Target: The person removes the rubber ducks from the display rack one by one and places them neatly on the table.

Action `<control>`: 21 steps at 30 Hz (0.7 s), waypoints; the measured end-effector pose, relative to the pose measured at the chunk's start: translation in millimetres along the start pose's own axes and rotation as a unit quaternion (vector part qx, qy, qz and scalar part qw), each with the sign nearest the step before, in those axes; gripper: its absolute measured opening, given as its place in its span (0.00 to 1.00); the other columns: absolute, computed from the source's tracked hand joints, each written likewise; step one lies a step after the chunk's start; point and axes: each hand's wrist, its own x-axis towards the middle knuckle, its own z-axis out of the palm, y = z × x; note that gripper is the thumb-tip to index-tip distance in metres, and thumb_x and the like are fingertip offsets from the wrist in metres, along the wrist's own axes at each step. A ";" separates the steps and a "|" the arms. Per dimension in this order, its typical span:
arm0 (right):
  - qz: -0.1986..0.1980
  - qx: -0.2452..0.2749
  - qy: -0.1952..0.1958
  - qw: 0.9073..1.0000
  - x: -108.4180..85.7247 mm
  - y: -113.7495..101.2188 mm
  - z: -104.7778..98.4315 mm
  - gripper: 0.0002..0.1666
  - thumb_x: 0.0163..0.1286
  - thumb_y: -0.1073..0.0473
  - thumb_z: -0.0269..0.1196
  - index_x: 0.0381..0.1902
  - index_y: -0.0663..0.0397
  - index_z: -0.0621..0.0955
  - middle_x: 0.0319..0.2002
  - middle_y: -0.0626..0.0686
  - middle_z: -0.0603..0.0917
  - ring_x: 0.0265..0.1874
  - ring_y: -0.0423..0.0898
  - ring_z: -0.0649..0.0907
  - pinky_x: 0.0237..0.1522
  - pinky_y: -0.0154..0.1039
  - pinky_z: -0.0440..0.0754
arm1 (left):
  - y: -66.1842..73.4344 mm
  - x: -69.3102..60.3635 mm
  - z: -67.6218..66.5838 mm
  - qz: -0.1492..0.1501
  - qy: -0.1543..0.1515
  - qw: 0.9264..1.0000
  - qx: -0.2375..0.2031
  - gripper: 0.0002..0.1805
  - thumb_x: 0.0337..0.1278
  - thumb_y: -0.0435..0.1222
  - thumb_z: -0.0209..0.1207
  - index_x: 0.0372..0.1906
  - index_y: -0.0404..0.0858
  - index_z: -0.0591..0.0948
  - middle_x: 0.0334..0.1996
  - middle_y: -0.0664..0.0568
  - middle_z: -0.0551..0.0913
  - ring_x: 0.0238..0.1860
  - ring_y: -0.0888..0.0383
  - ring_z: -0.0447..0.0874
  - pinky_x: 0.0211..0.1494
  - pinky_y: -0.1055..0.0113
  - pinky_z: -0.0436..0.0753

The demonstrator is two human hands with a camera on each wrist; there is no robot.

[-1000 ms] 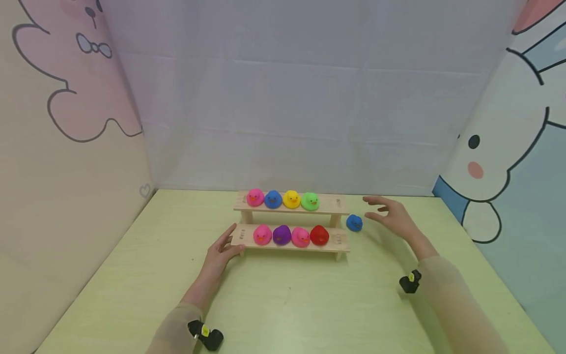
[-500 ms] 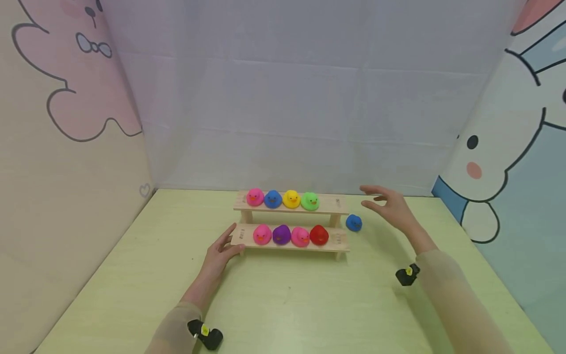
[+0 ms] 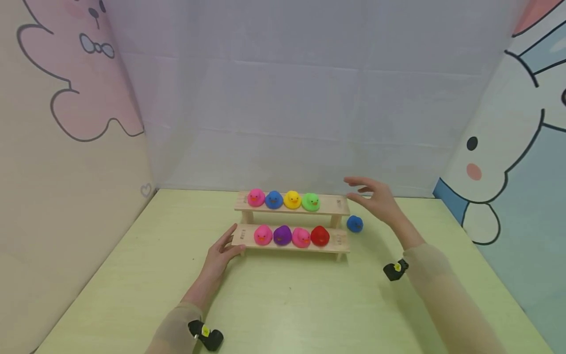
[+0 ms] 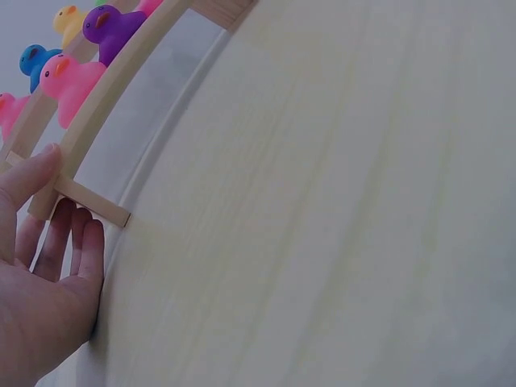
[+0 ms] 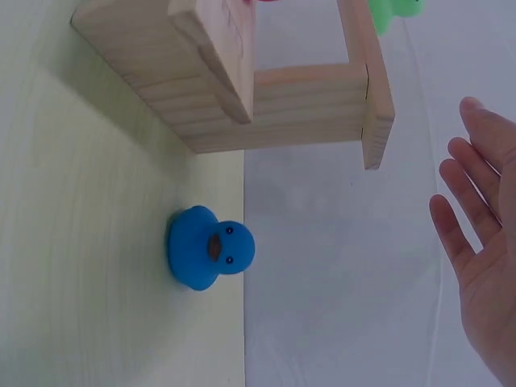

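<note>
A two-tier wooden shelf (image 3: 289, 248) holds a pink duck (image 3: 256, 197), a blue duck (image 3: 274, 199), a yellow duck (image 3: 292, 199) and a green duck (image 3: 311, 201) on top. Pink, purple (image 3: 282, 235), pink and red (image 3: 320, 236) ducks line the lower tier. My left hand (image 3: 217, 257) grips the lower tier's left end, thumb against the plank (image 4: 121, 89) and fingers by its underside. Raised beside the upper tier's right end, my right hand (image 3: 377, 199) is empty, fingers spread from the thumb. Another blue duck (image 5: 193, 248) stands on the table, right of the shelf.
The pale green table (image 3: 289, 305) ends at a white cloth backdrop (image 3: 287, 98). A wall with a pink cartoon figure (image 3: 93, 108) stands at the left, one with a white cartoon rabbit (image 3: 495, 162) at the right.
My right hand has moved left and slightly farther back, from right of the loose blue duck to beside the upper tier's end. The left hand stays at the shelf.
</note>
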 end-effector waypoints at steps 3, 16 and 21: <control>-0.016 0.007 -0.005 1.000 5.0 -7.2 9.1 0.26 0.64 0.62 0.68 0.61 0.55 0.80 0.56 0.59 0.84 0.54 0.55 0.82 0.51 0.54 0.83 | 0.2 -0.2 -0.2 0.000 0.001 1.000 -0.001 0.39 0.60 0.37 0.65 0.74 0.60 0.64 0.67 0.46 0.63 0.51 0.64 0.76 0.51 0.78 0.77; -0.075 0.054 -0.032 0.995 14.2 -31.7 44.2 0.23 0.64 0.63 0.69 0.58 0.55 0.81 0.55 0.56 0.85 0.55 0.52 0.82 0.52 0.51 0.83 | 0.8 -1.0 0.2 -0.003 0.003 1.000 -0.001 0.39 0.61 0.37 0.65 0.74 0.61 0.64 0.67 0.48 0.65 0.50 0.66 0.76 0.51 0.78 0.77; -0.063 0.061 -0.045 0.995 14.8 -34.2 51.0 0.23 0.65 0.61 0.68 0.58 0.54 0.81 0.56 0.55 0.85 0.56 0.52 0.82 0.53 0.51 0.83 | -0.1 -0.6 0.2 -0.001 0.004 1.000 0.001 0.38 0.61 0.37 0.65 0.74 0.61 0.64 0.66 0.48 0.67 0.50 0.65 0.76 0.51 0.79 0.77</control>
